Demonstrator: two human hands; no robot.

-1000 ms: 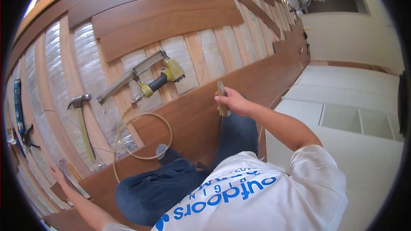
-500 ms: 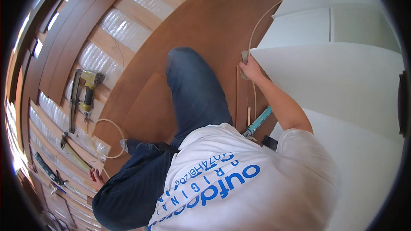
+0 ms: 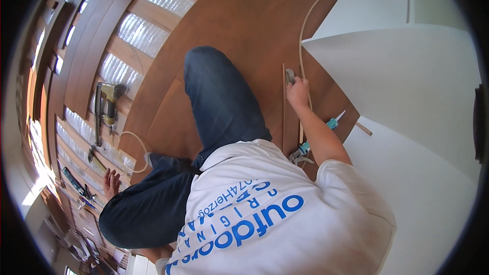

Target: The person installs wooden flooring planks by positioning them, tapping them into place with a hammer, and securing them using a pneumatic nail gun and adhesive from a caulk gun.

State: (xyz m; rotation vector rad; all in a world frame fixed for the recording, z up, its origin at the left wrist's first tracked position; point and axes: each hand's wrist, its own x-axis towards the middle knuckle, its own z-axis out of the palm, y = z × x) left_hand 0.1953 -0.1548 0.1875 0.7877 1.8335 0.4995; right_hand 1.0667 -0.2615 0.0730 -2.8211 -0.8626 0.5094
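Observation:
My right hand is shut on a small grey-beige bundle, like thin strips, low over brown flooring, beside a narrow plank and an air hose. A caulk gun with a teal tube lies behind that forearm. My left hand is at the left beside my bent knee, fingers apart and holding nothing visible, near a hammer and a second caulk gun. A yellow nail gun rests farther forward on the battens.
Battens over shiny sheeting and loose long boards fill the left. A white cabinet panel with a sharp corner borders my right side. A thin wooden offcut lies by it.
The view has swung rightward since a second ago. My right hand with the bundle moved toward the white panels, then slightly lower. My left hand's fingers have risen beside my knee.

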